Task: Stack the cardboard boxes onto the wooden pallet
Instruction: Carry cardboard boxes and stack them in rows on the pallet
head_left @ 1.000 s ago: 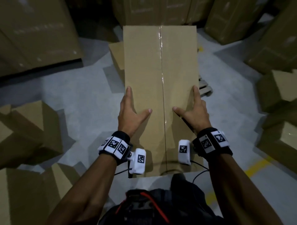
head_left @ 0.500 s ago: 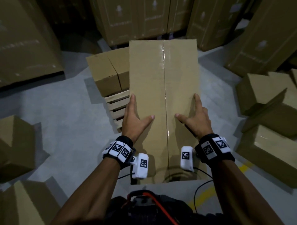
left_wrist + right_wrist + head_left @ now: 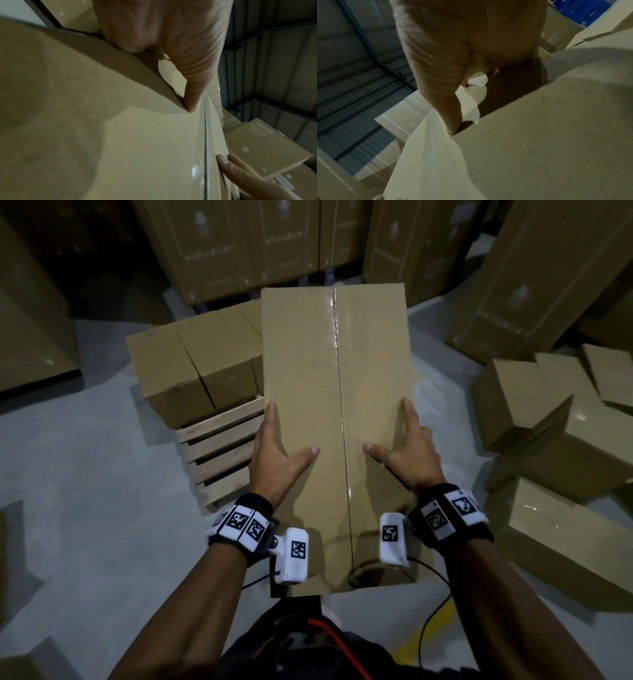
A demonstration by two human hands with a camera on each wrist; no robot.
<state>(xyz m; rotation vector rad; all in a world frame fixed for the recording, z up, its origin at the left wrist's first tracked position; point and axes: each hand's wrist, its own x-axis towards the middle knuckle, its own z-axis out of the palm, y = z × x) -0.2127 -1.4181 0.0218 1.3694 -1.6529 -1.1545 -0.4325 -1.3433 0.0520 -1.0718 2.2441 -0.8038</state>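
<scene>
We carry a long box (image 3: 337, 419) toward the pallet (image 3: 219, 446), left hand (image 3: 274, 460) and right hand (image 3: 411, 457) clasping its sides, thumbs on top. It hides the pallet's bare near edge; we could misplace it

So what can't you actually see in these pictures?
- Head view: the carried box hides most of the wooden pallet and any free space on it.
- Head view: both hands' outer fingers, hidden past the box sides.
- Wrist views: palms fill the frame; the pallet is not visible.
- Printing on the tall cartons: too small and dim.
</scene>
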